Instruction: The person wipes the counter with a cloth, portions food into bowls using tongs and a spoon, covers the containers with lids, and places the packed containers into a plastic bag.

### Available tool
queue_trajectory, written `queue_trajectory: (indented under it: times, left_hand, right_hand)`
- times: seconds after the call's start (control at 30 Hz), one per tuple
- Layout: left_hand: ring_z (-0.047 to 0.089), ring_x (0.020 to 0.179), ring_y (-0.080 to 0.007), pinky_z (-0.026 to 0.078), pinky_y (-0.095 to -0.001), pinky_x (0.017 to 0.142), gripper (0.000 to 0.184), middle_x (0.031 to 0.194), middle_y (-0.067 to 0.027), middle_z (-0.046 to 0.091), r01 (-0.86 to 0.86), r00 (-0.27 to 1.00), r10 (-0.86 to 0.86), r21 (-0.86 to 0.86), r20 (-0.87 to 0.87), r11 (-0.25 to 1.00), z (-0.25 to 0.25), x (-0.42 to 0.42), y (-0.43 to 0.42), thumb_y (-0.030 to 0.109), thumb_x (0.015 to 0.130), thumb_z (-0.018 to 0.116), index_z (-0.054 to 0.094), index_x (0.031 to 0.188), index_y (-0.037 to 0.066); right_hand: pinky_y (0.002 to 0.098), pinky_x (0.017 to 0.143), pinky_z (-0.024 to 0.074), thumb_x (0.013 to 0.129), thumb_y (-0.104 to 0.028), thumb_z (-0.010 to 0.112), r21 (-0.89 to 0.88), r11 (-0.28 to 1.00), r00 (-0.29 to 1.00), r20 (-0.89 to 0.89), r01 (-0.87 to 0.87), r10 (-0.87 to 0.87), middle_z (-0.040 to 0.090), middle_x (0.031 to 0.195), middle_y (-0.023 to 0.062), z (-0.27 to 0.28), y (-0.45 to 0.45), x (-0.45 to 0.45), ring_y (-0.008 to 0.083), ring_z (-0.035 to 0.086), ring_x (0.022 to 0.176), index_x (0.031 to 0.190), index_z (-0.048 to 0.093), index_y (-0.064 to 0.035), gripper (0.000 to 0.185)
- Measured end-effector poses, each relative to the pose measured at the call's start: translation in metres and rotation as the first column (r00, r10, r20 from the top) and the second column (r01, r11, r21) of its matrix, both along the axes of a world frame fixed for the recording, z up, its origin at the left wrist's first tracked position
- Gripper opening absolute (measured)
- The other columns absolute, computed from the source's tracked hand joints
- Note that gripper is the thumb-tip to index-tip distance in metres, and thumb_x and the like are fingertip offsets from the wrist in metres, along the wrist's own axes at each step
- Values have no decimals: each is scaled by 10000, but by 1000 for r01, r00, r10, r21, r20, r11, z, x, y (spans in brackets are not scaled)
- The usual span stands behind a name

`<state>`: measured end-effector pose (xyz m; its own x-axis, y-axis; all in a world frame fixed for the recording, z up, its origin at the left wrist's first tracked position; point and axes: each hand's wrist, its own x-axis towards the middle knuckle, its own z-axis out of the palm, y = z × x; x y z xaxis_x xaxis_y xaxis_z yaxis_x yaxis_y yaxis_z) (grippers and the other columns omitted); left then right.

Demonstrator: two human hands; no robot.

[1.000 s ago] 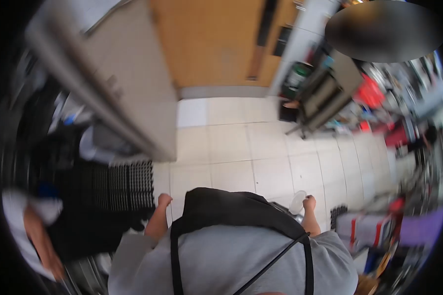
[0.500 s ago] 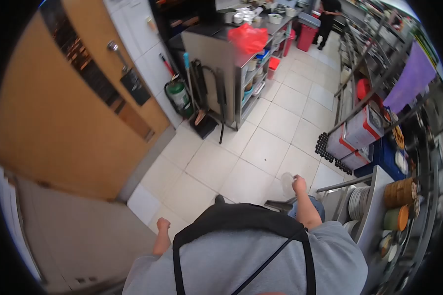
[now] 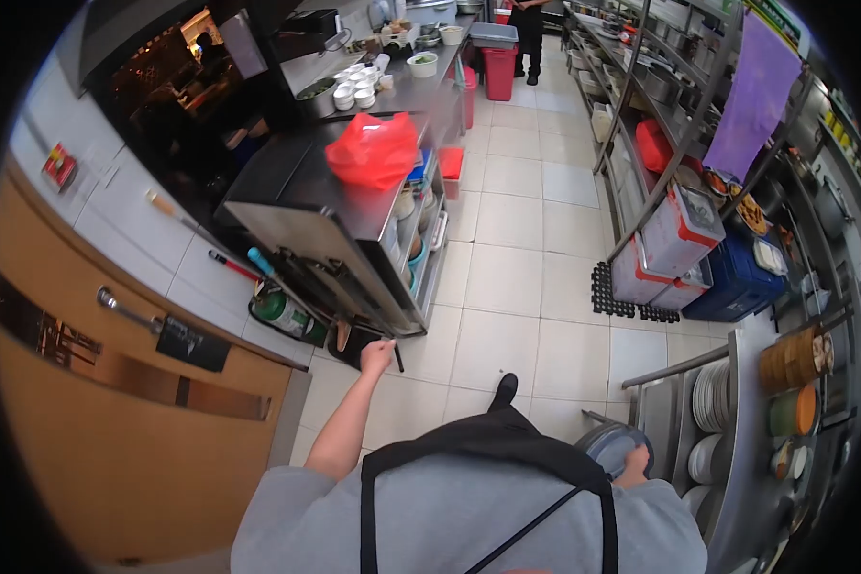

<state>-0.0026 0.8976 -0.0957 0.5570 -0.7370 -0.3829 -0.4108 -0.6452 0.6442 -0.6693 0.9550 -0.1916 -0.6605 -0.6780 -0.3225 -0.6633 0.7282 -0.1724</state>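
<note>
My left hand [image 3: 377, 357] is held out in front with its fingers curled closed, over the floor beside a black dustpan; whether anything small is inside cannot be seen. Low at my right side, my right hand [image 3: 633, 463] grips a clear round lid [image 3: 610, 452], seen against a grey-blue round thing behind it. Below my black apron [image 3: 488, 442] one dark shoe [image 3: 507, 386] shows on the tiles.
Left: a wooden door [image 3: 115, 430], fire extinguisher [image 3: 282, 311] and steel counter [image 3: 359, 206] with a red bag [image 3: 373, 151]. Right: a shelf with stacked plates [image 3: 711, 395], white-and-red boxes [image 3: 679, 230] and a rack. A person [image 3: 528, 38] stands at the far end.
The view has swung right, from the door to the aisle between counter and racks. My left hand has come forward and up; my right hand has dropped back with the lid.
</note>
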Motion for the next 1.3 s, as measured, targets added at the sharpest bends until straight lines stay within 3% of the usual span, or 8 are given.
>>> queue_trajectory:
  times: [0.13,0.27,0.4,0.63,0.83,0.93,1.03,1.3]
  left_hand:
    - [580,611,-154,447,-249,566,151,599,-54,587,97,966,-185,-410,-180,907,-18,-52,-114,-35,670,479,590,612,49]
    - [559,576,-167,418,-285,513,117,570,-92,558,331,939,-264,-369,221,869,35,-79,-204,-42,575,471,548,530,34]
    - [499,457,-177,370,-299,454,95,478,-102,505,218,974,-217,-481,59,849,70,-66,-280,-27,544,460,515,485,23]
    - [402,439,-118,258,-276,420,115,421,-54,378,98,963,-219,-553,-157,827,72,7,-451,-7,550,363,426,460,25]
    - [482,599,-190,353,-338,545,185,580,-81,457,292,943,-331,-521,18,802,107,26,-631,161,764,417,452,651,19]
    - [526,736,-228,402,-350,663,303,764,-123,541,162,860,-340,-429,-381,889,116,31,-705,316,830,436,499,811,21]
    - [491,720,-128,399,-258,669,378,776,-40,529,375,889,-451,-439,-78,817,136,38,-770,394,848,464,511,865,20]
    - [501,798,-122,398,-258,701,416,838,-46,565,63,937,-168,-323,-306,944,106,104,-910,439,838,458,561,890,39]
  right_hand:
    - [430,772,436,743,-104,493,-17,989,988,-56,144,-145,582,932,185,-12,-60,-20,347,543,926,904,561,-33,188]
    - [397,752,457,734,-114,514,84,982,985,-23,-167,169,588,931,190,-22,-200,-2,332,562,902,896,581,-12,202]
    - [391,740,456,643,-73,565,-297,892,923,74,-340,377,601,885,175,-21,-382,92,337,569,856,926,584,-84,284]
    - [374,716,459,638,-101,618,-345,796,793,190,-498,579,614,818,130,59,-607,283,295,587,793,965,583,-118,330]
    - [398,769,445,658,-71,518,-309,848,871,102,-431,480,606,884,165,10,-699,240,315,571,871,978,588,-128,333]
    - [391,790,439,651,-73,512,-214,926,943,57,-310,329,599,909,190,11,-709,215,330,565,896,982,587,-87,340]
    - [394,773,446,648,-70,529,-169,970,984,10,-173,178,604,889,189,4,-737,186,325,579,861,934,603,-42,297]
    - [349,703,457,727,-176,609,-519,853,960,205,-58,190,626,854,156,-5,-1057,193,252,601,791,902,629,-35,226]
